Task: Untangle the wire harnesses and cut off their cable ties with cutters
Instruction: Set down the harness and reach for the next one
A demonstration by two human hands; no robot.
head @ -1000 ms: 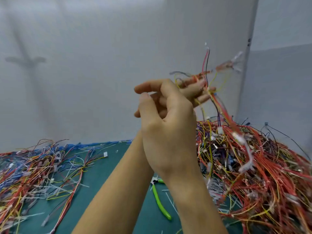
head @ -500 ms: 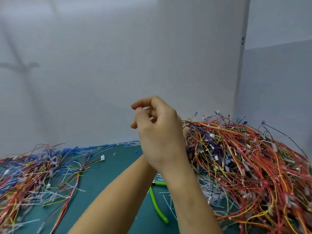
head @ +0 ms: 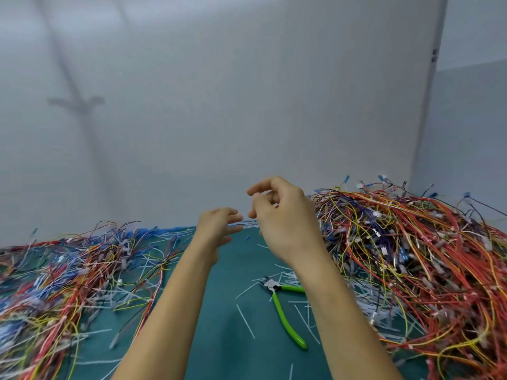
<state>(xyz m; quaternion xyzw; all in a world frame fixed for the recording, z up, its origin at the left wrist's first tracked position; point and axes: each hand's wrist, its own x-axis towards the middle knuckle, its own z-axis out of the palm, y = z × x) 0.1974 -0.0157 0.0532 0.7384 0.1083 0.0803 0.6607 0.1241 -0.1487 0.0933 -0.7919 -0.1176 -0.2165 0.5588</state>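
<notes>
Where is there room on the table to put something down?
The teal mat between the forearms, beside the green-handled cutters, is mostly bare, with a few white tie scraps. The spread-out wires on the left and the red-orange wire heap on the right are crowded.

2 slender bare forearms (head: pixel 170 311) end in bare left hand (head: pixel 216 229) and right hand (head: pixel 285 223).

The cutters (head: pixel 277 303) lie on the table (head: pixel 219 338), their head pointing away from the person. Just right of the cutters rises a tall heap of wire harnesses (head: pixel 425 256), reaching back to the wall (head: pixel 219 105). Well left of the cutters a flatter spread of harnesses (head: pixel 68 283) covers the table. Cable-tie offcuts (head: pixel 245 320) lie scattered around the cutters. Behind and above the cutters hover the left hand (head: pixel 216 229) and, just right of it, the right hand (head: pixel 282 215).
</notes>
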